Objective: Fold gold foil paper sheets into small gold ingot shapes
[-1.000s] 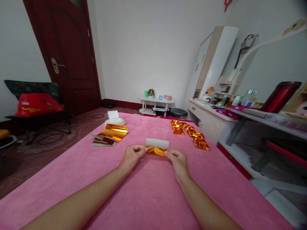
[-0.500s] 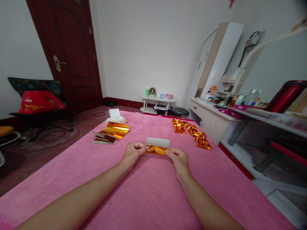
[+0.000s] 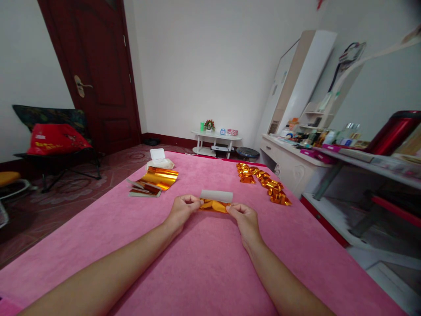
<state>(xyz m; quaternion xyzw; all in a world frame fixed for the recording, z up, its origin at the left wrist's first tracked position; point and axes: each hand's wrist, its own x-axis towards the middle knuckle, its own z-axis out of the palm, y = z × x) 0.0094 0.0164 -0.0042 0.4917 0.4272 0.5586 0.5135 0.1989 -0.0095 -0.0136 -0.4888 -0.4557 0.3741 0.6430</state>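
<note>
Between my two hands is a sheet of gold foil paper, its near part folded over with the gold side showing and its far part showing a pale grey back. My left hand pinches the left end between thumb and fingers. At the right end, my right hand pinches the paper the same way. To the left lies a stack of gold foil sheets, some curled up. Folded gold paper pieces, several in a bent row, rest at the far right of the pink cloth.
A pink cloth covers the surface under my arms. An open-lidded wipes pack sits behind the stack. Beyond the far edge stands a small white table. A cluttered white dresser is on the right, and a chair with a red bag on the left.
My hands and the paper hold almost the same position. The whole view has shifted very slightly; no thing has been taken up or let go.
</note>
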